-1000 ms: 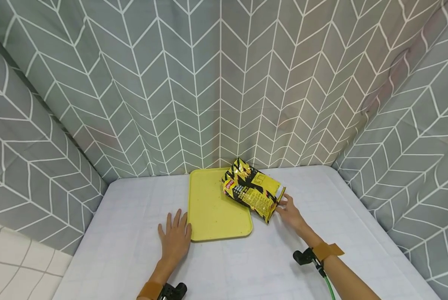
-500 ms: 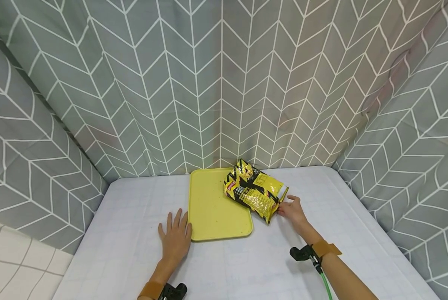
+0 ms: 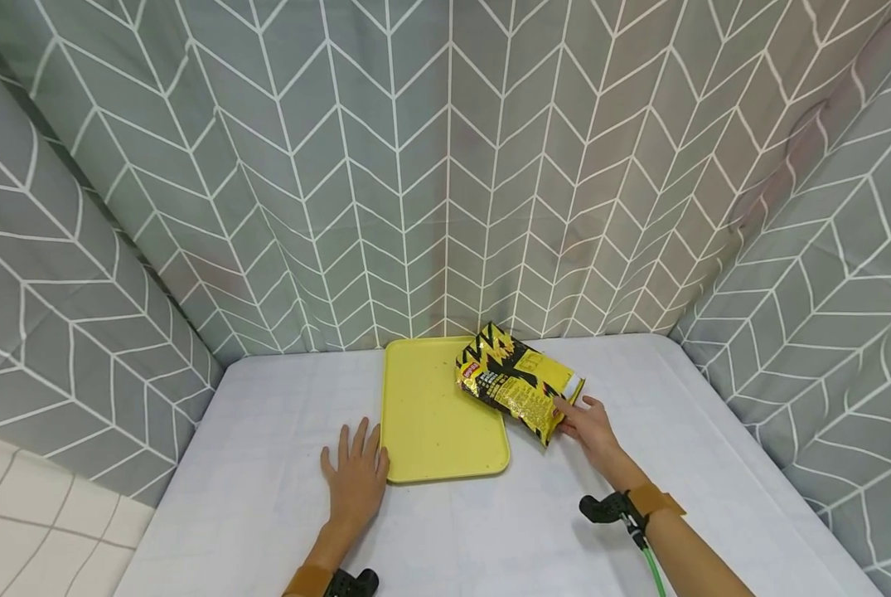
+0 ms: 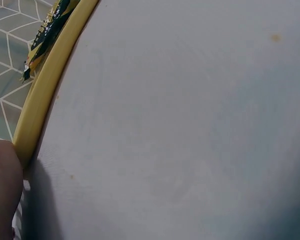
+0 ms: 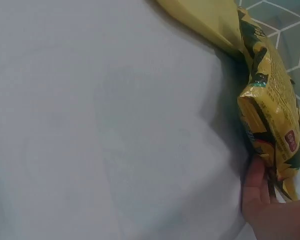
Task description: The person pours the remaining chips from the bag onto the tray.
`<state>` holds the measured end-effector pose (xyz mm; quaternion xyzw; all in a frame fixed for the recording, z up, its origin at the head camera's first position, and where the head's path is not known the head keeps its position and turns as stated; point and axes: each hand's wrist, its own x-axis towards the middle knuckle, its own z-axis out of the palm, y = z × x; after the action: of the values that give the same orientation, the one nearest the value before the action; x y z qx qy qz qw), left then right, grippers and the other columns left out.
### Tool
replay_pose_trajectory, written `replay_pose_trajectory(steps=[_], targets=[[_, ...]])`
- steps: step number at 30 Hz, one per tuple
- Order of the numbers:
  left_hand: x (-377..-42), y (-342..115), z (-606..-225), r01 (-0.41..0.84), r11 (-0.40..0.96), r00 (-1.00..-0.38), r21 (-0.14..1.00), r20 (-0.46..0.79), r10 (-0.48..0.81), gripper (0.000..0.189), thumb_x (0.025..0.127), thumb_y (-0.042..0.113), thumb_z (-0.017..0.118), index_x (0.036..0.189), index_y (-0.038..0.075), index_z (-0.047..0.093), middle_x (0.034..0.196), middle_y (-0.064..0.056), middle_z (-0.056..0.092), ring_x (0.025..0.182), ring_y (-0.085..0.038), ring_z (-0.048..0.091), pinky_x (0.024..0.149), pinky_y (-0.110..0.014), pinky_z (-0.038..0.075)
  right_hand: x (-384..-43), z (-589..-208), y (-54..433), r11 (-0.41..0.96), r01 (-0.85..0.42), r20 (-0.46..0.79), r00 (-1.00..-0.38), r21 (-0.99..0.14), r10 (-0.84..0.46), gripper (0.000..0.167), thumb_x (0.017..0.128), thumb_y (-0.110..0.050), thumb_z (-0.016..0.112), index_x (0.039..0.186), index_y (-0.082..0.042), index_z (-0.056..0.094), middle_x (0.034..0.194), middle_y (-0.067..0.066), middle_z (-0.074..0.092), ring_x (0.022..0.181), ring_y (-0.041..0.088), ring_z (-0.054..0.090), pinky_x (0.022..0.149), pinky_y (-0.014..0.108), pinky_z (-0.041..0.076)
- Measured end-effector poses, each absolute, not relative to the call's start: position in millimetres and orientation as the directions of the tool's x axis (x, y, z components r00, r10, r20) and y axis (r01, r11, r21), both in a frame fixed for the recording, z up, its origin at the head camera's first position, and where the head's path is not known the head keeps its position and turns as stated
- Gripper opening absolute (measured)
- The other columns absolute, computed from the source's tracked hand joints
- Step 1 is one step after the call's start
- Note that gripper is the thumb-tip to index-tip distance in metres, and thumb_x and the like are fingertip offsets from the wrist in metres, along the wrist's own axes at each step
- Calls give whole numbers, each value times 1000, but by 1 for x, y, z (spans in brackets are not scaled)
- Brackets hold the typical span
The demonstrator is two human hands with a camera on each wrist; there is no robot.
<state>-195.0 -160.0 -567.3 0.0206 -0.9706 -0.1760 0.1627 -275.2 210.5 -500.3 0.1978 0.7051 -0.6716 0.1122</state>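
Note:
A yellow and black snack bag (image 3: pixel 515 373) lies across the right part of a yellow tray (image 3: pixel 433 431), its near right end jutting past the tray's edge. At that end my right hand (image 3: pixel 590 427) grips the bag, thumb on top and fingers beneath. The right wrist view shows fingers (image 5: pixel 255 185) under the end of the bag (image 5: pixel 277 115), while the rest of the hand is mostly cut off. My left hand (image 3: pixel 357 485) lies flat, fingers spread, against the tray's left edge. In the left wrist view only part of that hand (image 4: pixel 2 185) appears beside the tray rim (image 4: pixel 52 80).
A white cloth covers the table (image 3: pixel 475 539). Grey curtains (image 3: pixel 445 166) with a white chevron pattern enclose its back and sides, close behind the tray. A green cable (image 3: pixel 656 572) runs from the right wrist camera (image 3: pixel 605 507).
My right thumb has come over the top of the bag's end, where the hand was only at its edge before. The bag has shifted slightly right on the tray. My left hand stays put.

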Motion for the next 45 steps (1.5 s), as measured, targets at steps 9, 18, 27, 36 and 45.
replay_pose_trajectory(steps=[9,18,27,36,45], targets=[[-196,-161,-571,16,945,-944,326,316,-93,49,106,30,50,150,9,52,162,-15,44,154,-45,30,117,-75,18,-274,-507,202,-19,422,-420,-895,-906,151,81,103,-31,62,159,9,19,134,14,53,86,8,53,76,20,50],[-195,-160,-572,9,950,-943,312,319,-96,48,106,30,49,150,11,53,162,-13,45,154,-43,31,118,-74,19,-272,-506,191,46,389,-373,-907,-920,196,59,105,-27,56,147,9,38,106,4,61,84,10,58,80,24,53],[-192,-160,-573,34,941,-925,337,367,-98,46,105,28,52,147,9,56,157,-15,50,151,-43,36,118,-70,22,-269,-502,181,-33,368,-367,-911,-929,186,78,109,-24,45,163,-1,-6,168,29,15,143,41,39,120,49,37],[-192,-161,-575,27,942,-933,333,348,-96,46,106,28,50,147,9,55,158,-14,49,152,-41,35,120,-68,21,-270,-506,180,-259,284,-340,-917,-923,207,70,111,-23,37,164,-12,-8,172,20,12,155,34,27,124,50,34],[-190,-161,-573,19,947,-931,321,352,-100,45,106,28,51,147,10,56,158,-14,50,152,-41,37,120,-68,22,-265,-500,176,-549,227,-319,-944,-804,78,38,113,-29,30,149,-25,19,130,-11,53,112,-2,60,95,18,53]])
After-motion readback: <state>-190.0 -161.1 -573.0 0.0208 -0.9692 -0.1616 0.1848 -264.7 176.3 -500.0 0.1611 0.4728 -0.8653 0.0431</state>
